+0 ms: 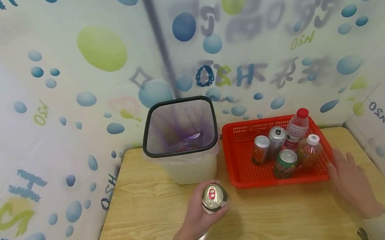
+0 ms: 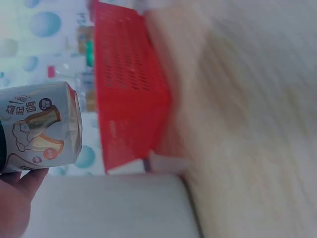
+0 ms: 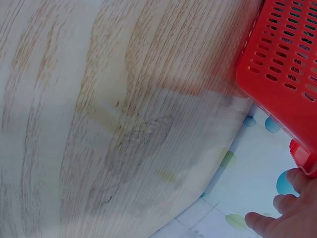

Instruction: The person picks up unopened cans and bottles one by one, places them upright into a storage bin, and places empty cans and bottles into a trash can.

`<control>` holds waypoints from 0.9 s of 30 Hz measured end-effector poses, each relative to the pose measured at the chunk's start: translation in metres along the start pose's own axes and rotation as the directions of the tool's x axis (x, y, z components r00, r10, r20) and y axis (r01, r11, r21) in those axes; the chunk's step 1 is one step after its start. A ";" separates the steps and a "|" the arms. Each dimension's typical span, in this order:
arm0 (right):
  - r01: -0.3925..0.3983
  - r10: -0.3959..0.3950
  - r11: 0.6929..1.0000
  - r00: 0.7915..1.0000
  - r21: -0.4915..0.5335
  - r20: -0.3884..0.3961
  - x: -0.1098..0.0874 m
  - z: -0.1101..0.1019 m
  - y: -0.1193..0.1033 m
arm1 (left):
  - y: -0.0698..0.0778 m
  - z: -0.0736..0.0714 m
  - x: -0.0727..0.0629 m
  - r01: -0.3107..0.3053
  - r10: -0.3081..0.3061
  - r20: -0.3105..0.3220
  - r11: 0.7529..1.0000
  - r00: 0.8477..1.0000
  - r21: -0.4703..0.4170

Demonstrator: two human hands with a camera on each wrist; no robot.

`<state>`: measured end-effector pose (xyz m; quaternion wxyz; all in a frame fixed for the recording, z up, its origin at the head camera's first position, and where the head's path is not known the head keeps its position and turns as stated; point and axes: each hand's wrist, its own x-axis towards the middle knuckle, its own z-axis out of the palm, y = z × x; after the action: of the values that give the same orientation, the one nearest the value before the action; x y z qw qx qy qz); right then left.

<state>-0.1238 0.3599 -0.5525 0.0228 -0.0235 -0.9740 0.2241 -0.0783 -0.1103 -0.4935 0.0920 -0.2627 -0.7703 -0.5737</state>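
Observation:
In the head view my left hand grips an upright drink can with a gold top and red pull tab, held in front of the bin. The left wrist view shows the white side of this can, printed with a cartoon drawing. At the front right corner of the red basket, my right hand has its fingers extended, fingertips right at the rim. Inside the basket stand several drinks: an orange-red can, a silver can, a green can, a red-capped bottle and a white-capped bottle.
Left of the basket, at the table's back edge, stands a white bin with a black rim and a clear liner; crumpled items lie inside. The wooden table meets patterned wall sheets at the back and sides.

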 end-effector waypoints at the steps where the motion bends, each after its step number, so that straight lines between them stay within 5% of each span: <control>1: 0.002 -0.002 1.000 1.000 0.007 0.001 0.000 0.000 -0.001 | 0.003 0.003 0.004 0.007 -0.007 0.003 1.000 1.000 -0.011; 4: 0.001 -0.001 1.000 1.000 0.016 0.006 0.000 -0.001 -0.001 | 0.011 0.012 0.017 -0.003 0.003 0.014 1.000 1.000 -0.007; 19: 0.009 -0.009 1.000 1.000 0.028 -0.008 -0.002 -0.001 0.000 | 0.029 0.045 0.065 0.150 -0.150 0.079 0.989 0.986 0.004; 27: 0.000 0.000 1.000 1.000 0.030 0.002 -0.001 0.001 0.002 | 0.032 0.059 0.084 0.258 -0.260 0.082 0.966 0.962 0.031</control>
<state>-0.1226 0.3609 -0.5538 0.0222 -0.0228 -0.9705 0.2389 -0.1239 -0.0235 -0.4488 -0.0143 -0.1831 -0.8070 -0.5612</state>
